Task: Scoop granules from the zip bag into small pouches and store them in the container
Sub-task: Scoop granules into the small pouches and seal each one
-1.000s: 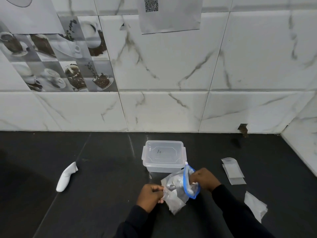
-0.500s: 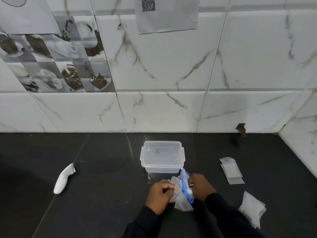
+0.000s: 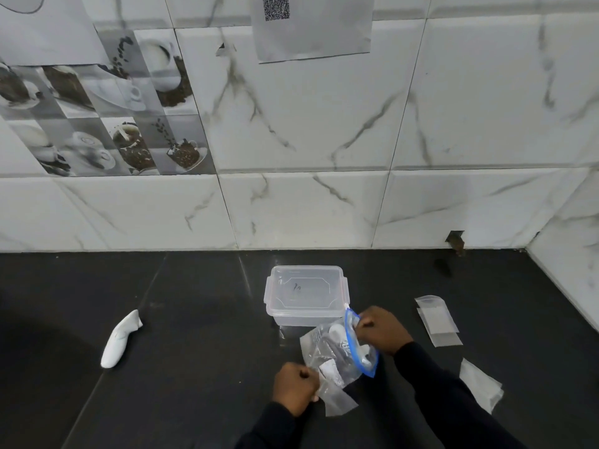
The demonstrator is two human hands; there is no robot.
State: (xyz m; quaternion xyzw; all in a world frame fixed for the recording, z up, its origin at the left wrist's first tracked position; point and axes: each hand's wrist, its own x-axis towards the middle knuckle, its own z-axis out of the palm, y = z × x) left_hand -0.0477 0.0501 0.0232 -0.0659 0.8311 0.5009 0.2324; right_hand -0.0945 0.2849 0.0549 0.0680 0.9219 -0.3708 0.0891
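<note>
A clear zip bag (image 3: 335,354) with a blue zip strip is held above the black counter, just in front of the container. My left hand (image 3: 295,385) grips its lower left side. At the blue zip end, my right hand (image 3: 382,329) is closed on the bag's top edge. Something white shows inside the bag. The clear plastic container (image 3: 306,294) stands behind with its lid on. Small clear pouches (image 3: 437,320) lie flat to the right, and another pouch (image 3: 481,384) lies nearer me on the right.
A white handheld object (image 3: 120,339) lies on the black counter (image 3: 194,319) at the left. The marble-tiled wall (image 3: 308,205) closes the back, and a side wall (image 3: 570,254) closes the right corner.
My hands, close together half a second ago, have drawn apart; the bag is stretched out between them, its blue zip end up on the right. The view shifted slightly.
</note>
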